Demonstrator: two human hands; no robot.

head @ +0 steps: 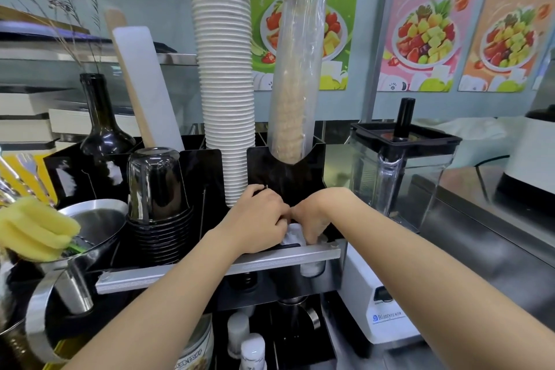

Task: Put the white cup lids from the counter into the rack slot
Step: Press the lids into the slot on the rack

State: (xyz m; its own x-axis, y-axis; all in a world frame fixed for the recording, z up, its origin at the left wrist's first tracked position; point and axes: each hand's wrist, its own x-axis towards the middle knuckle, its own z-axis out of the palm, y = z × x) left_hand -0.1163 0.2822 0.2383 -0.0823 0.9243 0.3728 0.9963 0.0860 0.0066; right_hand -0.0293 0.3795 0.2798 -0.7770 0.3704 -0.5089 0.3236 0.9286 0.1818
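A small stack of white cup lids [292,234] sits low in the right front slot of the black rack [312,165], just behind its silver front rail [210,269]. My left hand [258,219] and my right hand [312,219] meet over the slot, fingers curled around the lids from both sides. Most of the lids are hidden under my fingers. More white shows below the rail [312,269], blurred.
A tall stack of white paper cups [223,69] and a wrapped sleeve of cups [295,81] rise from the rack behind my hands. Stacked black cups [160,213] stand left, a blender jar [399,171] right, a steel jug with a yellow sponge [36,234] far left.
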